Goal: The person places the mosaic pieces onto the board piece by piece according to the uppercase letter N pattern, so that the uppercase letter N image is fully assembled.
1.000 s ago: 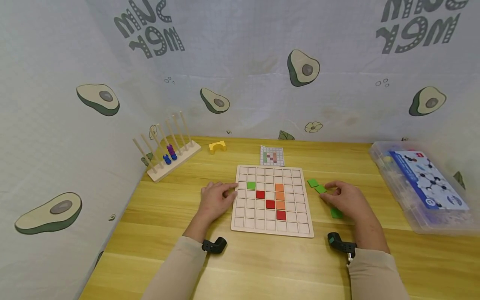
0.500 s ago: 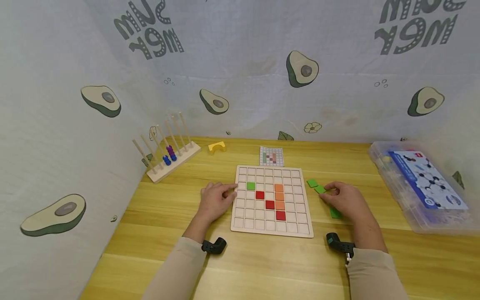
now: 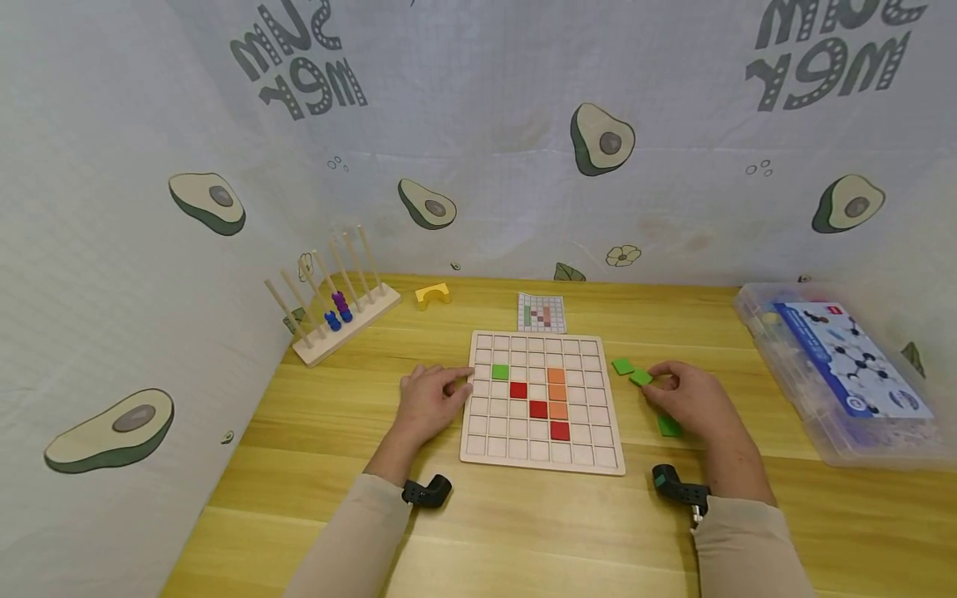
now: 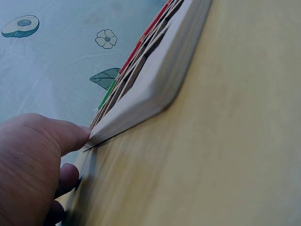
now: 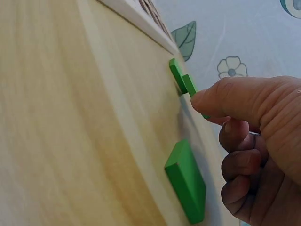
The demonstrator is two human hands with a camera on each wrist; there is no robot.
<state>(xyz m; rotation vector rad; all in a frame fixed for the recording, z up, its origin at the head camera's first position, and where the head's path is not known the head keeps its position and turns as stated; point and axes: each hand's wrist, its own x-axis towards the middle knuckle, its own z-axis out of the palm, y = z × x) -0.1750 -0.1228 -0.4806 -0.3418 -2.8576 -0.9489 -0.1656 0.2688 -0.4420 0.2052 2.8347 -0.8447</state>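
Left hand, fingers relaxed, touches left edge of grid board, lower centre of frame, on worktop; right hand, well apart, pinches green tile right of centre.

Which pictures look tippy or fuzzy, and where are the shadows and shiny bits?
Head view: a pale sheen on the wooden table near the bottom edge, and the little pattern card looks soft; left wrist view: tippy, fuzzy wood grain, dark shadow by the left hand; right wrist view: tippy too, a greyish shadow beside the nearest green tile.
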